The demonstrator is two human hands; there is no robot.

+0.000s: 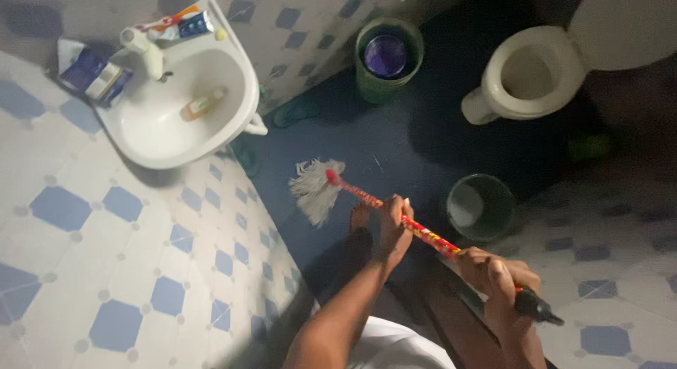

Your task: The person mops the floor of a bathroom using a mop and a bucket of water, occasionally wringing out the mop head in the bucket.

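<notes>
Both your hands, left point(395, 228) and right point(501, 277), are clamped on the mop point(321, 189); its head rests on the dark floor point(395, 143) near the sink point(180, 94), most floor unmopped

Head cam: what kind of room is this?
A small tiled bathroom, most likely at home. A white toilet stands by the far wall, a wall-mounted washbasin hangs on blue-and-white tiles, and both hands grip a string mop on the dark floor.
</notes>
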